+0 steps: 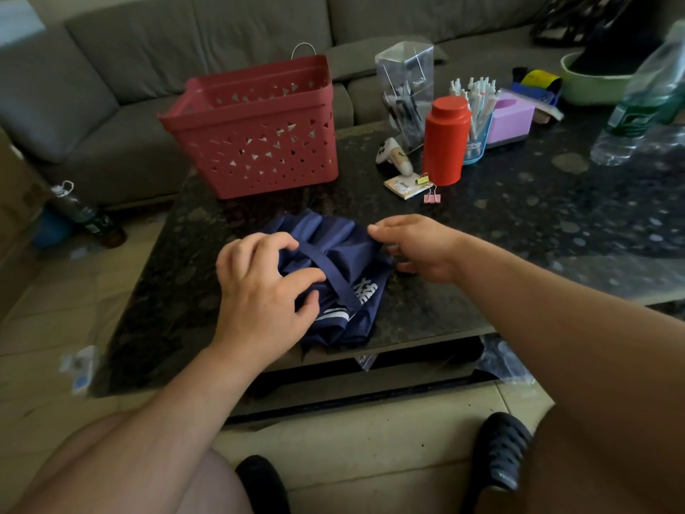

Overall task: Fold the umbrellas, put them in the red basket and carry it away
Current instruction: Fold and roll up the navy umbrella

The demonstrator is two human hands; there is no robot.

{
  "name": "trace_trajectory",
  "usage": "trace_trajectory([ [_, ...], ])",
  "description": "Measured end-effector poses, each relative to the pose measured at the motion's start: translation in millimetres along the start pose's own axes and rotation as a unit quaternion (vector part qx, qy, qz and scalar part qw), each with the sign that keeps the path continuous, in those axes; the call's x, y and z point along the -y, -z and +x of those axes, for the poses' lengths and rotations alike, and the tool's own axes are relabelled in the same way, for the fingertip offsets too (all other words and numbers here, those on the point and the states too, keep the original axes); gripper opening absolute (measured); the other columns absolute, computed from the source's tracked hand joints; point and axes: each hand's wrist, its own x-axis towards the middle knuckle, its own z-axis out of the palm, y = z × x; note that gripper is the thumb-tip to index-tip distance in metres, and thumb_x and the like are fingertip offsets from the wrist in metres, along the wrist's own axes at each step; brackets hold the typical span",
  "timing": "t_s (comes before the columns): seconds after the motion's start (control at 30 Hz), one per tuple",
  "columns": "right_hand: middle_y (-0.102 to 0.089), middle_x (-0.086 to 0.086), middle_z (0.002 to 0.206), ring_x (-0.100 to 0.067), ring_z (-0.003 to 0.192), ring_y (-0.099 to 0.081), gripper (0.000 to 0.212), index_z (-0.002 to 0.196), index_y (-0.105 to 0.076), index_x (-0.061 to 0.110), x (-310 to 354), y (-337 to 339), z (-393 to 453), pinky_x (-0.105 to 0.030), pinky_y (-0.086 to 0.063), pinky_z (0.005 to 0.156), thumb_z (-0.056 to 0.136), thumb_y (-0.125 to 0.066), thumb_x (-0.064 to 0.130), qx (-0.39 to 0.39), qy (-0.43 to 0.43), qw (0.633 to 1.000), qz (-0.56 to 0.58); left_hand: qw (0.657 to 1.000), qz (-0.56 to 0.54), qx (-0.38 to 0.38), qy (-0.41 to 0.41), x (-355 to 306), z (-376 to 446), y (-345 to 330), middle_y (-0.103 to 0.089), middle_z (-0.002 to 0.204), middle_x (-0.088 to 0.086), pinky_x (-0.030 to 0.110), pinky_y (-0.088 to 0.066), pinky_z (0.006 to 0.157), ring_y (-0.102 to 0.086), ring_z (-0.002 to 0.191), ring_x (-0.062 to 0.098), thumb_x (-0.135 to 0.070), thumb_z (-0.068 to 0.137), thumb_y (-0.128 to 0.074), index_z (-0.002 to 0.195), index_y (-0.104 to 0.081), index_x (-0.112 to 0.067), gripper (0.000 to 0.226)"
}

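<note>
So your left hand [259,287] is curled down on the collapsed navy blue fabric umbrella [344,261], fingers bunched into the cloth right next to the navy closure strap [330,272] that runs diagonally across the bundle. Your right hand [415,246] is on the opposite side of the bundle, thumb and fingers pinching the edge of the canopy. Between your two grips the fabric is still rumpled, with white printed characters showing on the side closest to you. The umbrella sits on the dark speckled stone coffee table [519,231], its near end hanging just over the table edge. Straight past your left hand, farther away from you, is the red plastic basket with triangle cutouts [255,142], standing upright and apart from the umbrella. Beyond your right hand there's a red cylindrical canister [444,141] and a clear plastic pen holder [406,94].
</note>
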Motion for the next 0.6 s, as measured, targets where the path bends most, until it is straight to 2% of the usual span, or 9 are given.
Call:
trace_trajectory([
  [0.07, -0.067, 0.008, 0.097, -0.017, 0.099, -0.057, 0.023, 0.08, -0.064, 0.027, 0.4, -1.8, -0.5, -0.037, -0.043, 0.094, 0.101, -0.063, 0.033, -0.01, -0.004, 0.999, 0.04, 1.0, -0.003, 0.002, -0.009, -1.4, 1.1, -0.2, -0.062, 0.128, 0.007, 0.057, -0.031, 0.109, -0.049, 0.123, 0.038, -0.029, 0.08, -0.077, 0.098, -0.084, -0.032, 0.02],
  [0.17, -0.071, 0.003, 0.11, -0.02, 0.104, -0.064, 0.014, 0.09, -0.069, 0.026, -0.1, -1.8, -1.1, -0.044, -0.041, 0.111, 0.1, -0.061, 0.031, -0.019, -0.027, 0.996, 0.078, 1.0, -0.004, 0.01, -0.018, -2.4, 3.1, -0.5, -0.062, 0.128, 0.006, 0.058, -0.031, 0.111, -0.051, 0.124, 0.039, -0.025, 0.079, -0.078, 0.092, -0.084, -0.034, 0.017],
  [0.27, -0.071, 0.0, 0.116, -0.021, 0.108, -0.065, 0.01, 0.098, -0.069, 0.025, -0.3, -2.7, -1.4, -0.047, -0.039, 0.114, 0.099, -0.062, 0.033, -0.035, -0.034, 0.997, 0.067, 1.0, -0.006, 0.003, -0.019, -0.4, 2.9, -1.5, -0.063, 0.123, 0.006, 0.058, -0.031, 0.11, -0.053, 0.122, 0.039, -0.023, 0.081, -0.078, 0.086, -0.083, -0.032, 0.012],
  [0.37, -0.069, -0.003, 0.127, -0.024, 0.117, -0.063, 0.017, 0.113, -0.068, 0.02, 0.1, -3.9, -1.4, -0.046, -0.039, 0.114, 0.099, -0.063, 0.03, -0.055, -0.042, 0.995, 0.065, 0.999, -0.03, -0.01, -0.04, 1.9, -0.1, -1.8, -0.063, 0.117, 0.005, 0.056, -0.033, 0.109, -0.054, 0.12, 0.038, -0.022, 0.082, -0.077, 0.085, -0.081, -0.031, 0.01],
  [0.47, -0.067, -0.003, 0.129, -0.024, 0.121, -0.06, 0.025, 0.12, -0.067, 0.018, 0.0, -6.9, -1.8, -0.042, -0.041, 0.111, 0.098, -0.066, 0.028, -0.057, -0.049, 0.996, 0.044, 0.995, -0.082, -0.017, -0.061, 3.9, -4.7, 0.8, -0.064, 0.115, 0.005, 0.051, -0.034, 0.105, -0.055, 0.118, 0.036, -0.022, 0.083, -0.073, 0.084, -0.079, -0.028, 0.009],
  [0.53, -0.067, -0.003, 0.122, -0.022, 0.118, -0.059, 0.022, 0.116, -0.067, 0.018, 2.1, -9.4, -3.8, -0.039, -0.042, 0.106, 0.097, -0.066, 0.029, -0.05, -0.05, 0.997, 0.026, 0.994, -0.099, -0.026, -0.043, 4.9, -6.8, 5.3, -0.063, 0.116, 0.006, 0.049, -0.034, 0.104, -0.053, 0.12, 0.035, -0.02, 0.082, -0.072, 0.083, -0.078, -0.025, 0.008],
  [0.6, -0.059, -0.006, 0.107, -0.024, 0.103, -0.053, 0.011, 0.104, -0.065, 0.02, 4.7, -10.4, -5.9, -0.037, -0.041, 0.097, 0.097, -0.065, 0.028, -0.045, -0.048, 0.998, 0.02, 0.994, -0.099, -0.033, -0.029, 6.5, -8.4, 9.9, -0.062, 0.118, 0.007, 0.048, -0.034, 0.105, -0.05, 0.121, 0.034, -0.019, 0.079, -0.074, 0.081, -0.078, -0.024, 0.007],
])
